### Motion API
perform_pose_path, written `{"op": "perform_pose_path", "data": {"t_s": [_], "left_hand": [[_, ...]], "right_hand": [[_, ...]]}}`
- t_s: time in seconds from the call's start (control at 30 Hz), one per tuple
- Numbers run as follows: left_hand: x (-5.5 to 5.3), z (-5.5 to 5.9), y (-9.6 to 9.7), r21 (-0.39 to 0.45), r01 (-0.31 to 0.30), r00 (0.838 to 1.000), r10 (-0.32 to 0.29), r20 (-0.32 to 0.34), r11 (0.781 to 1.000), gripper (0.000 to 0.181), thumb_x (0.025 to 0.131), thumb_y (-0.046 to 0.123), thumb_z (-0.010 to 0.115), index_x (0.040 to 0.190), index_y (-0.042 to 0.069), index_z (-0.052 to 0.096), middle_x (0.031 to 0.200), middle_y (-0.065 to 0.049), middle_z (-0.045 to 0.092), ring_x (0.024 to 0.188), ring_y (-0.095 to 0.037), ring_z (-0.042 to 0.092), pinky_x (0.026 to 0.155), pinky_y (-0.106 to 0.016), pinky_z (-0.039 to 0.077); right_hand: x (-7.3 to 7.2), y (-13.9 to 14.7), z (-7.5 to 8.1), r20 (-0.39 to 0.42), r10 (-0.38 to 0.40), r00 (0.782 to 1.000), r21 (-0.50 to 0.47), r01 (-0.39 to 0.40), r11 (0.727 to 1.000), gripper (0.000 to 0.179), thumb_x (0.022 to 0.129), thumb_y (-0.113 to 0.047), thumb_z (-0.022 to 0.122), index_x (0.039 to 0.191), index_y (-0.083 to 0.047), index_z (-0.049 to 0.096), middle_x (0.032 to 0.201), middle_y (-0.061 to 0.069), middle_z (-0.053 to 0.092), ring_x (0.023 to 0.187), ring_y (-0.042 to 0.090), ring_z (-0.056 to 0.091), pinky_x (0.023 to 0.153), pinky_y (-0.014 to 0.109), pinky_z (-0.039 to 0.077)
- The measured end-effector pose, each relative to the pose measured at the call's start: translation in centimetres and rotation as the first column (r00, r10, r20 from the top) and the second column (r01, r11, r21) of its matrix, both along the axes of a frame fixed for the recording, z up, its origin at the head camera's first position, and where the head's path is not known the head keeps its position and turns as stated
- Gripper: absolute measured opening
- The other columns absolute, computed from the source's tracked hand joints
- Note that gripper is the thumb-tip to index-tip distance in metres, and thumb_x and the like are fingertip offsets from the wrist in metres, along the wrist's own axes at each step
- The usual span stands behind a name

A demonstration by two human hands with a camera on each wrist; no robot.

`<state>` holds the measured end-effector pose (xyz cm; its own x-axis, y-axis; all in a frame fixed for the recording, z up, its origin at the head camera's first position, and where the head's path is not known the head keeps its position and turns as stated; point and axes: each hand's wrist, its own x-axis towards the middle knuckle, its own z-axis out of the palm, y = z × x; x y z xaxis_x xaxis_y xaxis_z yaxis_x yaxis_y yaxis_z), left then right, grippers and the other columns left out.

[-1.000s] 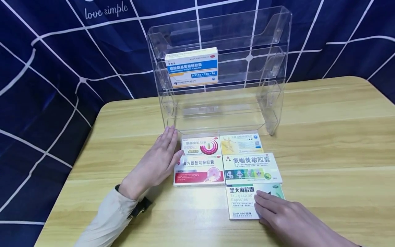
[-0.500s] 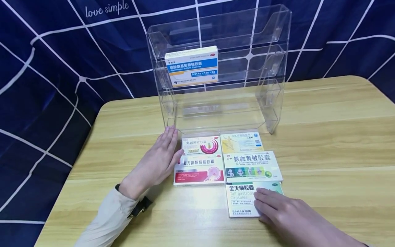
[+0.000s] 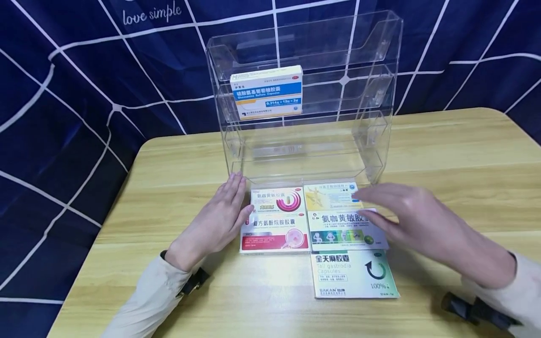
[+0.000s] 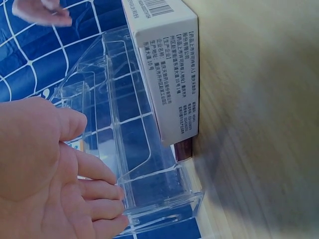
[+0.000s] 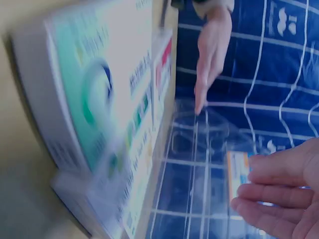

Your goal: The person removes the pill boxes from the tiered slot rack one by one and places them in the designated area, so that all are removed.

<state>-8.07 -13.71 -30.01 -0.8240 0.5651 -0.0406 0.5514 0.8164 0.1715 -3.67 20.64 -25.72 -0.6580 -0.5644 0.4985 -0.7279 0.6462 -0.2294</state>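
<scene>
Several medicine boxes lie flat in two columns in the head view. My left hand [image 3: 215, 220], fingers extended, rests along the left side of the pink-ringed box [image 3: 287, 201] and the red-and-white box [image 3: 274, 234]. My right hand [image 3: 418, 225] hovers over the right column with nothing in its grasp. Its fingertips overlap the yellow-and-white box [image 3: 327, 196] and the white capsule box [image 3: 346, 229]. Nearest the front lies the green-and-white box [image 3: 352, 277], fully uncovered. In the right wrist view, the right hand's fingers [image 5: 274, 194] look loosely bent, and the boxes are blurred.
Behind the boxes stands a clear tiered acrylic rack [image 3: 376, 159]. A blue-and-white medicine box [image 3: 268, 94] leans upright on its left side, at a middle tier. The wooden table [image 3: 456, 164] meets a dark blue curtain [image 3: 63, 141] with white lines.
My right hand has left the green-and-white box and moved forward, up over the upper boxes of the right column. The left hand stays beside the left column.
</scene>
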Motion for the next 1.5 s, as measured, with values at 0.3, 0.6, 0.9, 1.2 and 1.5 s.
{"op": "perform_pose_path", "data": {"t_s": [0.3,0.6,0.9,1.2,1.5], "left_hand": [[0.2,-0.1,-0.1,-0.01,-0.006,1.0,0.006,0.007,1.0,0.064,0.106,0.037,0.028,0.15,-0.008,0.016,0.158,-0.024,0.008,0.146,-0.033,0.005,0.119,-0.044,0.012],[0.1,-0.3,0.0,0.0,-0.004,1.0,0.004,-0.01,1.0,0.063,0.106,0.035,0.029,0.15,-0.008,0.017,0.158,-0.024,0.011,0.146,-0.033,0.006,0.119,-0.043,0.011],[0.2,-0.4,-0.1,0.003,-0.003,1.0,0.003,-0.017,1.0,0.063,0.106,0.035,0.03,0.149,-0.009,0.019,0.157,-0.025,0.011,0.146,-0.034,0.007,0.119,-0.044,0.012],[0.2,-0.3,-0.3,-0.003,0.006,0.999,-0.006,-0.041,1.0,0.062,0.106,0.034,0.031,0.149,-0.009,0.021,0.156,-0.026,0.014,0.146,-0.035,0.009,0.118,-0.044,0.014],[0.1,-0.3,-0.1,0.008,0.015,0.999,-0.015,-0.041,1.0,0.061,0.106,0.034,0.03,0.148,-0.01,0.021,0.157,-0.026,0.012,0.146,-0.034,0.009,0.118,-0.044,0.013]], "right_hand": [[-4.9,-0.9,1.6,0.021,-0.105,0.994,-0.105,0.107,0.989,0.03,0.074,0.001,0.08,0.103,0.001,0.073,0.095,0.016,0.073,0.082,0.032,0.071,0.071,0.048,0.057],[-9.3,-2.6,3.5,0.164,-0.205,0.965,-0.247,0.242,0.938,0.024,0.084,-0.006,0.074,0.107,0.001,0.072,0.101,0.015,0.072,0.084,0.022,0.071,0.074,0.007,0.05],[-13.5,-4.8,4.8,0.368,-0.245,0.897,-0.303,0.364,0.88,0.035,0.09,-0.02,0.07,0.12,-0.001,0.067,0.116,0.012,0.069,0.103,0.022,0.067,0.087,0.025,0.054],[-15.7,-6.6,5.6,0.444,-0.221,0.868,-0.36,0.399,0.843,0.043,0.09,-0.021,0.07,0.128,-0.003,0.061,0.123,0.012,0.066,0.107,0.021,0.065,0.092,0.027,0.052],[-17.1,-7.2,5.5,0.575,-0.158,0.803,-0.397,0.443,0.804,0.051,0.089,-0.022,0.071,0.134,-0.007,0.054,0.124,0.011,0.064,0.112,0.018,0.062,0.095,0.028,0.05]]}}
